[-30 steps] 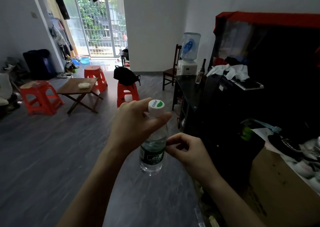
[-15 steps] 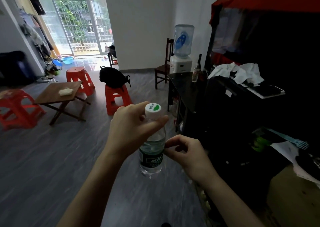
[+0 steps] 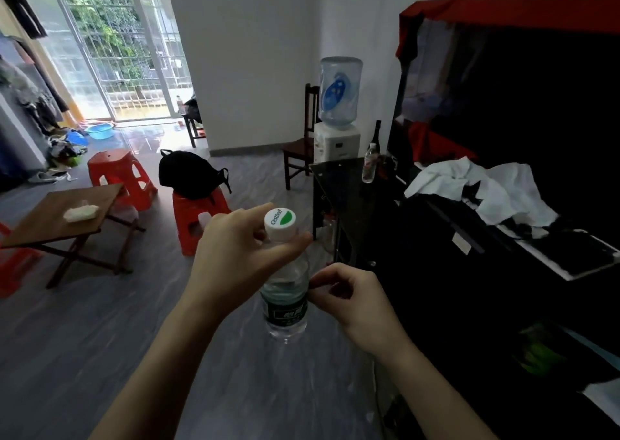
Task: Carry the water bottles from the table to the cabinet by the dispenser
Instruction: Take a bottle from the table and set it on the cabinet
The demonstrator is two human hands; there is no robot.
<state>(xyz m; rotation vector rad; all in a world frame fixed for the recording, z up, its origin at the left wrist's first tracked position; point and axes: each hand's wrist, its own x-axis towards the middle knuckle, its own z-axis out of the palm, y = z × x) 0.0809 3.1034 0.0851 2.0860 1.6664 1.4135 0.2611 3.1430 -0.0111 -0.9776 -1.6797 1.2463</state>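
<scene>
Grey flooring runs past the wooden tabletop (image 3: 60, 218) toward the dispenser (image 3: 339, 121); mid-carry, the left hand (image 3: 235, 255) pinches the water bottle (image 3: 285, 292) at its neck, the right hand (image 3: 352, 295) curls beside it, holding nothing, and the dark cabinet (image 3: 345, 184) lies ahead.

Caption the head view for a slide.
Left hand pinches a clear plastic water bottle by its neck; right hand curls beside it.

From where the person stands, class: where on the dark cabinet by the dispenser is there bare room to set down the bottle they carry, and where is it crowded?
The near glass top of the cabinet is bare, bordered by the water dispenser behind and a small clear bottle to its right. Rightward is crowded: the dark glass bottle, white cloth.
</scene>
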